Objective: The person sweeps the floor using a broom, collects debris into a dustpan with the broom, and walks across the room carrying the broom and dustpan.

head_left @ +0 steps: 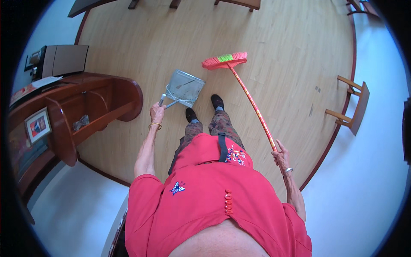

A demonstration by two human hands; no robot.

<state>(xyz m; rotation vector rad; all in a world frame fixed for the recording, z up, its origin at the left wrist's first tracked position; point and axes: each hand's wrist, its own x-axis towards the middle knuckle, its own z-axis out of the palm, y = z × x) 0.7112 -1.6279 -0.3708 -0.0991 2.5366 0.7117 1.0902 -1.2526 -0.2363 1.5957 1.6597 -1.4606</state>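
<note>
My left hand [157, 113] is closed around the grey handle of a long-handled dustpan [185, 86]. The flat metal pan is ahead of my feet and bears dark smudges. In my right hand [281, 156] is the upper end of a red, patterned broom handle [253, 106], gripped with one finger raised. The handle slants forward and left to a broom head [224, 61] with pink bristles and a green band in the middle. The broom head lies to the right of and beyond the pan, apart from it.
A brown wooden cabinet [96, 93] with rounded shelves juts in from the left, holding a framed picture [38, 125]. A small wooden stool [356, 107] stands by the right wall [379, 154]. Wooden furniture [239, 3] lines the far side of the wood-look floor [289, 61].
</note>
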